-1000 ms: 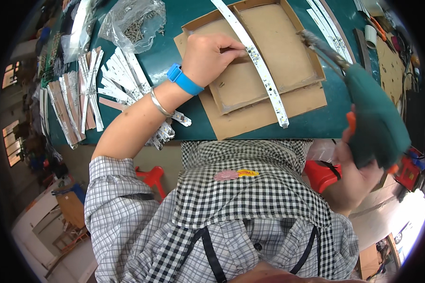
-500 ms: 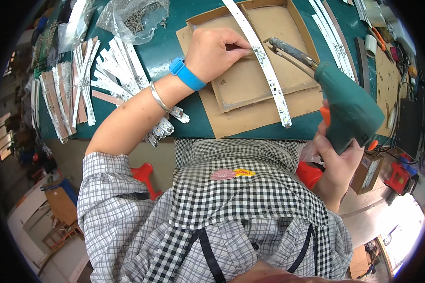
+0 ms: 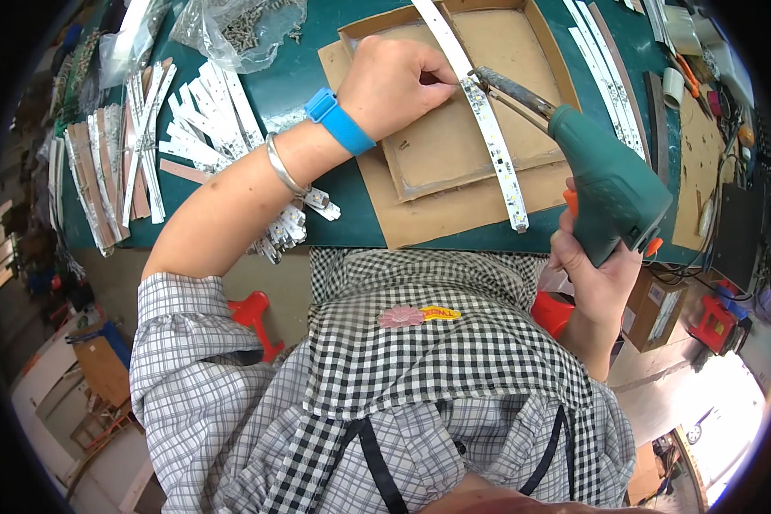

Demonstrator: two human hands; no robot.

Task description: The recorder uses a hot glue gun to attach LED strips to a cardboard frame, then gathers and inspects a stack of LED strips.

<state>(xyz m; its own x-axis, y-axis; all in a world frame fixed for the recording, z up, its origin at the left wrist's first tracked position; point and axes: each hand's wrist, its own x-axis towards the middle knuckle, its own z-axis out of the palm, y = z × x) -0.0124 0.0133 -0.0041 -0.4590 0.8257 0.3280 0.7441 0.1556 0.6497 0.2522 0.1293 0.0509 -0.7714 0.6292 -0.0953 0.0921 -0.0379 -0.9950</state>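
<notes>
— So, head view: where is the strip placed?
— The white LED strip (image 3: 495, 147) is laid across the cardboard tray (image 3: 437, 160) on the green desk (image 3: 351, 226). Long axis is run roughly fore-aft, near end slanted to the right and carried past the tray's near wall. Far end is cut off by the frame.
— Nearer hand?
— Left (image 3: 390, 87). Its fingers are set just beside the strip's left edge, so the strip is found immediately to their right. Fingertips are drawn to a narrow pinch; whether anything thin is held there can't be told.
— And the right (image 3: 606, 287)?
— Well apart, lower right. Its fingers are wrapped round the handle of the green gun-shaped tool (image 3: 618, 190). Only the tip is brought over the strip, angled in from the right, near the pinch. Contact can't be confirmed.
</notes>
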